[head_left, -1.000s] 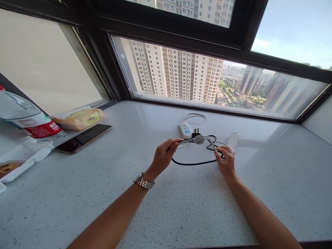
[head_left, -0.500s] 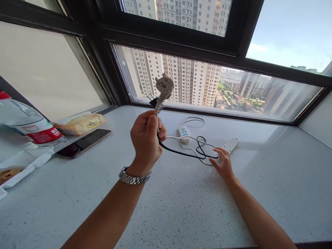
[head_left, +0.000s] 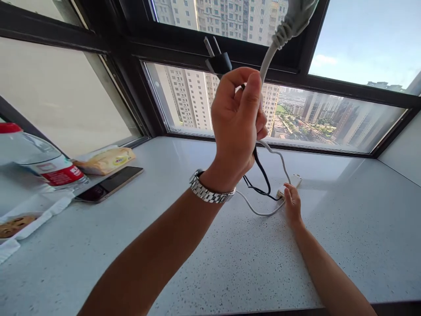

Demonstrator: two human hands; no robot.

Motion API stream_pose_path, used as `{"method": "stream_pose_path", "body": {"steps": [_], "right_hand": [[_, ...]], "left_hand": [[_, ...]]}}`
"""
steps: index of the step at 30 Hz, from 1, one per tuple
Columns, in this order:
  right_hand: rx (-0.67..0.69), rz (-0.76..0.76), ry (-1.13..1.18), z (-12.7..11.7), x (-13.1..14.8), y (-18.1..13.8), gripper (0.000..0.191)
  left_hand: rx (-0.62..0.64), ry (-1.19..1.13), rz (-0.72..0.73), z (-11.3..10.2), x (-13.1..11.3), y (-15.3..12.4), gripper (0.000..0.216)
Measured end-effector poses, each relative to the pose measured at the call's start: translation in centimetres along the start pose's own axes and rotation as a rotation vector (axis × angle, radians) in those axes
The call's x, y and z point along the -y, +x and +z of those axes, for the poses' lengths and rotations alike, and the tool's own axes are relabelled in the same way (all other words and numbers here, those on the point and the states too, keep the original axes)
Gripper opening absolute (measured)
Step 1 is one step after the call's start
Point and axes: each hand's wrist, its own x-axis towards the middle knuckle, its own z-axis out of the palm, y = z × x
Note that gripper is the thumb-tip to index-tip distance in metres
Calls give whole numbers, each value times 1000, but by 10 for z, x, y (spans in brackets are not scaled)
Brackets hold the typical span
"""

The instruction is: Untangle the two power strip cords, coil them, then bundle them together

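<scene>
My left hand (head_left: 238, 114), with a metal watch (head_left: 210, 191) on its wrist, is raised in front of the window. Its fingers are closed around a white cord (head_left: 268, 59) and a black cord (head_left: 261, 169). Above the thumb rises the white plug (head_left: 297, 19), cut off by the top edge. A black plug (head_left: 219, 61) with two visible prongs sticks out on the left of this hand. On the counter, my right hand (head_left: 292, 204) has its fingers together at the white cord, beside a white power strip (head_left: 296, 180) that it partly covers.
At the left are a large bottle (head_left: 62, 169) with a red label, a tissue pack (head_left: 107, 160), a phone (head_left: 110, 184) and a tray (head_left: 49, 206) with a cookie (head_left: 16, 226). Dark window frames (head_left: 204, 48) border the speckled counter (head_left: 210, 259).
My left hand has risen and moved right, lifting the cords; the black plug now shows clearly. My right hand has shifted slightly right and drawn its fingers together. The small socket block is now hidden.
</scene>
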Motion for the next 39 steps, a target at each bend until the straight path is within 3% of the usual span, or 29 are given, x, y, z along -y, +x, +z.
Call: {"method": "stream_pose_path", "body": {"steps": [3, 5, 8, 10, 13, 17, 20, 22, 25, 28, 32, 39], "right_hand": [[-38, 31, -1, -8, -1, 4, 51], [-103, 78, 35, -13, 0, 8, 50], [-260, 194, 239, -22, 3, 12, 44], [-286, 310, 434, -26, 7, 13, 41], [-64, 524, 650, -29, 17, 12, 36], [481, 672, 761, -27, 32, 1, 40], [741, 529, 645, -17, 42, -14, 40], [733, 274, 450, -7, 49, -24, 40], [605, -179, 171, 9, 60, -37, 48], [621, -460, 97, 22, 64, -44, 46], [727, -543, 96, 26, 58, -45, 50], [844, -396, -4, 13, 57, -41, 52]], "left_hand": [[60, -17, -40, 11, 11, -7, 12], [84, -42, -50, 6, 18, -11, 13], [37, -69, -95, -16, 28, -17, 12], [-27, -60, -143, -38, 33, -21, 14], [-105, -35, -215, -76, 41, -28, 21], [-132, -12, -293, -120, 49, -41, 31], [-119, 21, -336, -141, 54, -55, 36], [-120, 31, -362, -150, 58, -65, 37], [-152, 9, -397, -159, 65, -79, 38], [-164, -5, -427, -167, 75, -92, 36], [-100, 32, -449, -180, 86, -102, 36], [75, 160, -457, -192, 85, -103, 49]]}}
